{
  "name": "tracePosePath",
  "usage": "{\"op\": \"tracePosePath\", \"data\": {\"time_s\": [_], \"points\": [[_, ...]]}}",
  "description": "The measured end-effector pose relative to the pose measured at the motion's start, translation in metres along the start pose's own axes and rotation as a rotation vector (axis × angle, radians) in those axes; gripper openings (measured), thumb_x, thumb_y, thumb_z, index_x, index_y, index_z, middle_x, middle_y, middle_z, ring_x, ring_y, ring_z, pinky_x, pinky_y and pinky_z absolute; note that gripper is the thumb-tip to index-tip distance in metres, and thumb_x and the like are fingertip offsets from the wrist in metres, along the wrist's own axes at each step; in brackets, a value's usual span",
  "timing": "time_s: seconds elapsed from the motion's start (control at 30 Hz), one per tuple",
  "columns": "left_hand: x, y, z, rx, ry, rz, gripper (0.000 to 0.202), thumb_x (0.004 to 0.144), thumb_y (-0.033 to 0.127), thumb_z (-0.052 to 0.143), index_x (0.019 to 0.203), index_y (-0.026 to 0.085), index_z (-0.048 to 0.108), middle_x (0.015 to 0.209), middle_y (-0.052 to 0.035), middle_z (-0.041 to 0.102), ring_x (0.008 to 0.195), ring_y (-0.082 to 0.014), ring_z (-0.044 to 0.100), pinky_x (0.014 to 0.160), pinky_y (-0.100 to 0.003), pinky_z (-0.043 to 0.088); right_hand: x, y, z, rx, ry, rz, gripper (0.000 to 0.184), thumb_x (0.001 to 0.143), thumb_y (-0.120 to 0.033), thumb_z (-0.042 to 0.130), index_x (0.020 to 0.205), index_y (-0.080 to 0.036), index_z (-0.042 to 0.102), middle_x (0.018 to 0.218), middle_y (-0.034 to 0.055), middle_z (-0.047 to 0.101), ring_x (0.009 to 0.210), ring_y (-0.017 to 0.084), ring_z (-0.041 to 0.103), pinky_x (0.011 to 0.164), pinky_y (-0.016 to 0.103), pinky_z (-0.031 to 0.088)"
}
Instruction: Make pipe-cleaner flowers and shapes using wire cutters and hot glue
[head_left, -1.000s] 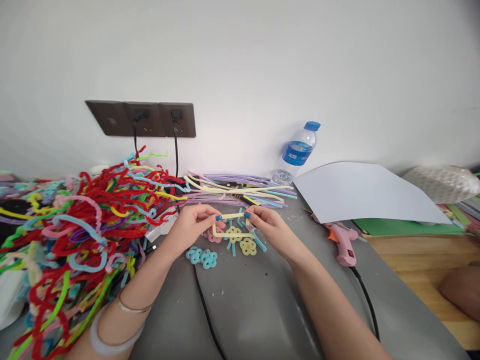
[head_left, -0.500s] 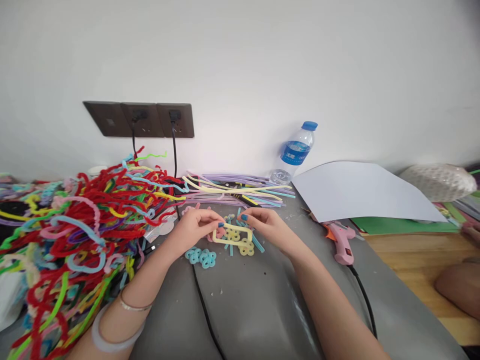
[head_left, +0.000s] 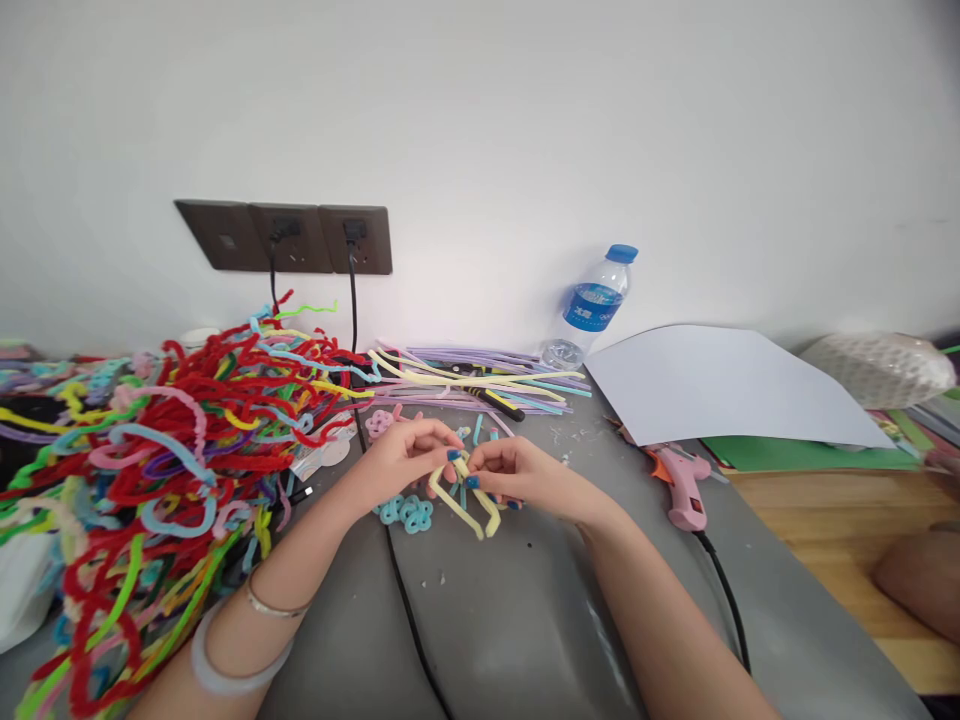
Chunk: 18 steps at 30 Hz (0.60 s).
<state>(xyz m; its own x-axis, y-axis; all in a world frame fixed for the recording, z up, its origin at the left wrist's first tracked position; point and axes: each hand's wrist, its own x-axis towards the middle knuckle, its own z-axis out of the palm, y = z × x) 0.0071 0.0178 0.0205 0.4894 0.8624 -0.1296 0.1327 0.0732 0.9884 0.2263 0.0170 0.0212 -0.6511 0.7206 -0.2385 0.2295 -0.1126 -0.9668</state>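
Note:
Between my fingertips is a pale yellow pipe cleaner, bent into a narrow frame whose two ends point down toward me. My left hand pinches its upper left part, and my right hand grips it from the right, fingers curled. Just left of the hands, blue pipe-cleaner flowers lie on the grey table. A pink flower sits behind my left hand. Short blue pieces show behind the fingers; what lies directly under my hands is mostly hidden.
A tangled heap of coloured pipe cleaners fills the left side. Straight pipe cleaners lie along the wall beside a water bottle. At right are white paper, a pink glue gun with a cord, and part of another person.
The yellow pipe cleaner has turned from a sideways rectangle to a frame with its ends pointing down. My right hand has moved left and lower, and both hands are now close together.

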Motion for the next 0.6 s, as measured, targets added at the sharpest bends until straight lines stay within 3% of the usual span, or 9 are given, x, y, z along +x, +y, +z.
{"op": "tracePosePath", "data": {"time_s": [0.13,0.27,0.6], "points": [[0.0013,0.0013,-0.0022,-0.063,0.070,-0.006,0.035,0.086,0.045,0.065,0.103,0.015,0.063,0.070,-0.0021,0.070,0.054,-0.0103,0.060,0.049,-0.018,0.043,0.0027,0.0029,-0.0017,0.122,0.107,-0.037,0.036,0.080,-0.052,0.072,0.081,-0.017,0.064,0.060,-0.0052,0.051,0.051,0.007,0.041,0.047,0.021,0.030],[0.0022,-0.0011,-0.0044,-0.115,0.009,-0.028,0.034,0.079,0.045,0.074,0.092,0.015,0.063,0.069,-0.0015,0.068,0.061,-0.0119,0.062,0.059,-0.022,0.049,0.0052,0.0061,-0.0042,0.237,0.237,-0.065,0.040,0.075,-0.054,0.077,0.080,-0.017,0.061,0.063,-0.0048,0.052,0.052,0.006,0.042,0.048,0.021,0.031],[0.0009,0.0005,0.0024,-0.262,0.097,-0.082,0.046,0.074,0.056,0.076,0.092,0.016,0.061,0.080,-0.0010,0.066,0.065,-0.0123,0.063,0.061,-0.025,0.050,0.0059,0.0053,-0.0032,0.195,0.236,-0.067,0.042,0.076,-0.056,0.076,0.078,-0.018,0.060,0.064,-0.0040,0.054,0.051,0.007,0.046,0.049,0.022,0.034]]}}
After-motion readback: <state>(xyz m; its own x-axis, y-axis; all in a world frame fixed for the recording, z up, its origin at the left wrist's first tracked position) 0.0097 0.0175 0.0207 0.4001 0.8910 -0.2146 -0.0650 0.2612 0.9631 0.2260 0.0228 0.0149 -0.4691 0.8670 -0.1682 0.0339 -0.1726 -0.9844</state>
